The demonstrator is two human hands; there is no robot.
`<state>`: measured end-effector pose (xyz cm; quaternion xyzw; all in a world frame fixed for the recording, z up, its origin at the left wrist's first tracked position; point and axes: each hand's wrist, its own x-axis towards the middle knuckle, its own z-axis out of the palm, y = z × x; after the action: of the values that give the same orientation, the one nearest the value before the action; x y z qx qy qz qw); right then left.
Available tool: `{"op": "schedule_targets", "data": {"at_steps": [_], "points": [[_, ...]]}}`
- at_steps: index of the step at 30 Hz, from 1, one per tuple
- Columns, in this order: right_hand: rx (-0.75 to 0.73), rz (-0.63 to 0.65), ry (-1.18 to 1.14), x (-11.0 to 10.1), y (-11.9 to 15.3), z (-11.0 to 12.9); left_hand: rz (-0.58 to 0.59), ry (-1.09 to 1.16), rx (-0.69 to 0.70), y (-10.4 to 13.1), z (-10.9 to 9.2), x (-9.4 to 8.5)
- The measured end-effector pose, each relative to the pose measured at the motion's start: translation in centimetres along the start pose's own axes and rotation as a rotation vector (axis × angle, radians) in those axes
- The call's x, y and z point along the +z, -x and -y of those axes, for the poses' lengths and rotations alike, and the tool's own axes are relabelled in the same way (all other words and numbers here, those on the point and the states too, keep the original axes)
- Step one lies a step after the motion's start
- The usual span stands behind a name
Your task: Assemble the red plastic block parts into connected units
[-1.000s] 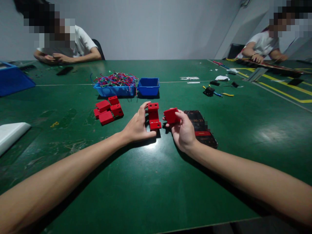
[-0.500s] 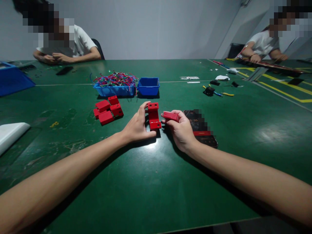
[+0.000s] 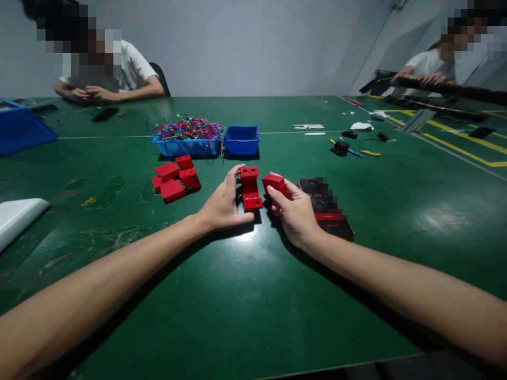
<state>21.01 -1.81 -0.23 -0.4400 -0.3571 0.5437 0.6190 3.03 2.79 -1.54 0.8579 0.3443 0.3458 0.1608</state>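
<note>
My left hand (image 3: 224, 203) is closed around a red U-shaped bracket (image 3: 250, 187), fingers at its far end and thumb near its close end. Round holes show in both raised ends of the bracket. Just to the right, my right hand (image 3: 295, 211) pinches a small red block (image 3: 274, 183) between thumb and fingers. A small gap separates the block from the bracket. Left of my hands, several red blocks (image 3: 172, 190) lie in a cluster on the green table (image 3: 253, 295).
Behind my hands stand a blue bin of coloured wires (image 3: 186, 148) and a second blue bin (image 3: 241, 148). A phone (image 3: 335, 227) lies by my right hand. Two people sit across the table. Black parts (image 3: 339, 148) and yellow tape lie to the right.
My right hand has turned the red block, so a smooth face shows instead of the ridged one. My left hand and the bracket have stayed put. The person at right has raised a long dark part.
</note>
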Motion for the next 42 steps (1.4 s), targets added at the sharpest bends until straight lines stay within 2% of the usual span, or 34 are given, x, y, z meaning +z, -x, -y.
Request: {"op": "schedule_targets", "data": {"at_steps": [3, 8, 18, 26, 35, 42], "points": [[0.019, 0.015, -0.007, -0.02, -0.03, -0.04, -0.004, 0.003, 0.006, -0.02, 0.08, 0.02], [-0.035, 0.049, -0.018, -0.19, -0.27, -0.63, 0.001, -0.008, 0.011, -0.06, 0.07, 0.01], [-0.108, 0.003, 0.104, -0.32, -0.06, -0.50, -0.002, -0.015, 0.014, -0.02, 0.03, 0.06], [-0.096, 0.037, 0.068, -0.18, -0.12, -0.53, 0.008, -0.006, 0.009, -0.05, 0.12, 0.06], [-0.161, -0.012, 0.066, -0.02, 0.22, -0.26, 0.007, 0.002, 0.004, -0.07, 0.05, 0.06], [0.005, -0.049, -0.060, 0.19, -0.22, 0.02, 0.006, 0.004, 0.013, -0.04, 0.16, 0.08]]}}
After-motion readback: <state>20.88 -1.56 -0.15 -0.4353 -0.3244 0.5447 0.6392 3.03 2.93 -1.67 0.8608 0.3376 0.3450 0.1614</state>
